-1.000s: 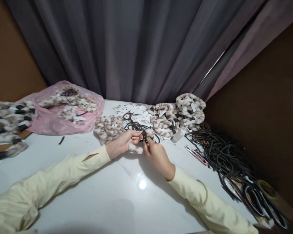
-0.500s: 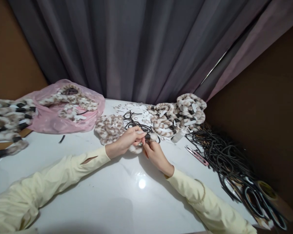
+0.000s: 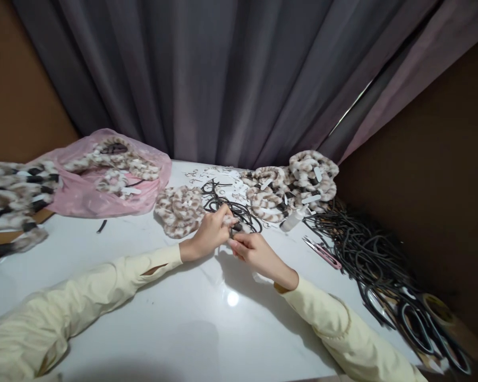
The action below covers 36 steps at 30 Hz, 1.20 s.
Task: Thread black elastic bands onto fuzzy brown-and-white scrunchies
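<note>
At the middle of the white table, my left hand (image 3: 211, 233) is closed around a fluffy brown-and-white strap (image 3: 245, 228) with a black section. My right hand (image 3: 258, 253) is pinched closed just beside it, its fingertips against the strap's near side. Most of the strap is hidden behind my fingers. A heap of fluffy striped loops (image 3: 180, 211) lies left of my left hand. Behind my hands is a tangle of thin black cords (image 3: 223, 200).
Thread snips (image 3: 322, 253) and a small clear bottle (image 3: 291, 219) lie to the right, near a large pile of black cords (image 3: 366, 254). Tagged fluffy loops (image 3: 313, 175) are stacked behind. A pink plastic bag (image 3: 83, 204) holds more at the left. White tags (image 3: 231, 180) are scattered at the back.
My right hand has shifted slightly right and toward me, its back turned up more. The left hand has closed higher over the strap, and its pale lower part no longer shows.
</note>
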Each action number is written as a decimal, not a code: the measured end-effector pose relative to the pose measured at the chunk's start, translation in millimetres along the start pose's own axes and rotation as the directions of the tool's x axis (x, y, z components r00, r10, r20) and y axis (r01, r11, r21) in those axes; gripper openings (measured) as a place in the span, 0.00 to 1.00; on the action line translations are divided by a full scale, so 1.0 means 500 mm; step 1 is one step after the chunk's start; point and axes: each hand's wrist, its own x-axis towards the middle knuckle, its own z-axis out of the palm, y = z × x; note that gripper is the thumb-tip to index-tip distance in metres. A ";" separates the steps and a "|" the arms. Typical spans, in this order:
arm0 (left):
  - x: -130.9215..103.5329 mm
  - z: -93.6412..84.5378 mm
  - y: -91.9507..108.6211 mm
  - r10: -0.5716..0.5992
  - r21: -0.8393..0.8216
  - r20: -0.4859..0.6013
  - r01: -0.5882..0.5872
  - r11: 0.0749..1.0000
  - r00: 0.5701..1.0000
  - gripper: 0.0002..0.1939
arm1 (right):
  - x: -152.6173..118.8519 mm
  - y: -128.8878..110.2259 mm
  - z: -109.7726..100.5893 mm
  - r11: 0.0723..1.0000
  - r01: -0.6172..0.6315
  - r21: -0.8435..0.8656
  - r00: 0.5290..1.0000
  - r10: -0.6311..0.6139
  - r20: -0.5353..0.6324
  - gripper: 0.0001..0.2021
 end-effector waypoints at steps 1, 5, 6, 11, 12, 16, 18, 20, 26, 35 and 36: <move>0.001 -0.001 -0.001 0.000 0.006 0.006 0.000 1.000 1.000 0.04 | -0.001 -0.003 -0.003 1.000 0.002 -0.022 1.000 -0.002 0.005 0.15; 0.006 -0.003 -0.008 0.018 0.029 0.062 -0.020 0.999 0.998 0.07 | -0.005 -0.012 -0.012 0.981 0.021 -0.192 0.996 -0.038 -0.082 0.14; 0.006 -0.004 -0.011 0.031 0.038 0.086 -0.035 0.999 0.996 0.08 | -0.006 -0.012 -0.016 0.968 0.034 -0.249 0.993 -0.062 -0.104 0.14; 0.006 -0.004 -0.020 0.080 0.072 0.206 -0.097 0.993 0.975 0.11 | 0.004 0.009 -0.046 0.891 0.085 -0.446 0.982 -0.150 -0.113 0.12; 0.006 -0.005 -0.020 0.072 0.061 0.212 -0.087 0.994 0.975 0.10 | 0.010 0.016 -0.052 0.888 0.078 -0.454 0.980 -0.151 -0.128 0.13; 0.006 -0.009 -0.010 0.034 -0.011 0.183 -0.032 0.999 0.983 0.07 | 0.037 0.044 -0.068 0.923 0.036 -0.382 0.975 -0.116 -0.189 0.15; 0.002 -0.009 -0.005 0.070 -0.027 0.167 -0.067 0.997 0.983 0.06 | 0.047 0.053 -0.067 0.938 0.030 -0.347 0.976 -0.102 -0.192 0.16; -0.004 -0.006 -0.002 0.145 -0.025 0.157 -0.143 0.989 0.977 0.07 | 0.053 0.059 -0.061 0.943 0.036 -0.331 0.977 -0.103 -0.187 0.16; -0.020 0.005 -0.010 0.259 -0.012 0.232 -0.263 0.965 0.938 0.13 | 0.055 0.068 -0.038 0.947 0.077 -0.313 0.973 -0.140 -0.183 0.10; -0.024 0.002 -0.008 0.284 0.003 0.232 -0.293 0.956 0.930 0.19 | 0.056 0.069 -0.036 0.956 0.124 -0.267 0.976 -0.166 -0.140 0.09; -0.024 0.002 -0.007 0.290 -0.008 0.225 -0.296 0.955 0.930 0.19 | 0.056 0.068 -0.037 0.959 0.122 -0.255 0.978 -0.159 -0.132 0.10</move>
